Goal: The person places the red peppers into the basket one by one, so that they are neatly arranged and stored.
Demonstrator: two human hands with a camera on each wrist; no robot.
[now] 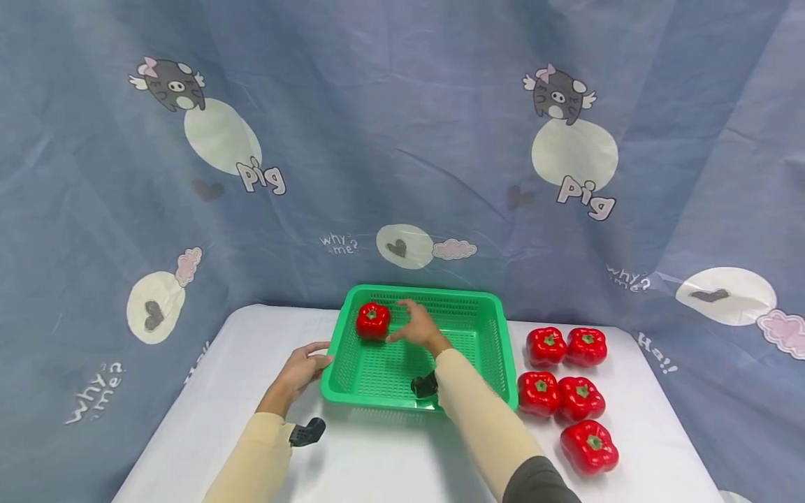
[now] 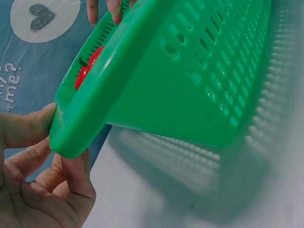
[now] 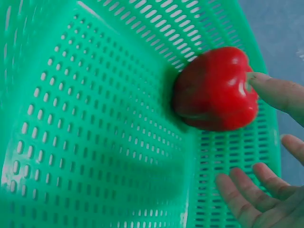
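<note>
A green plastic basket (image 1: pixel 434 290) with slotted walls stands on the white table. My left hand (image 1: pixel 300 370) holds its left rim, thumb on top and fingers curled underneath, as the left wrist view shows up close. Inside, in the far left corner, sits a red bell pepper (image 1: pixel 373 321) with a green stem. Over the basket, just right of that pepper, is my right hand (image 1: pixel 418 328) with fingers spread and nothing in its grasp. In the right wrist view the thumb (image 3: pixel 275 90) overlaps the stem side of the pepper, while the other fingers extend below it.
Several more red bell peppers (image 1: pixel 581 399) lie on the white table (image 1: pixel 264 335) to the right of the basket. Behind the table hangs a blue cloth (image 1: pixel 390 175) printed with pigs. My right sleeve (image 1: pixel 484 405) crosses the basket's near right part.
</note>
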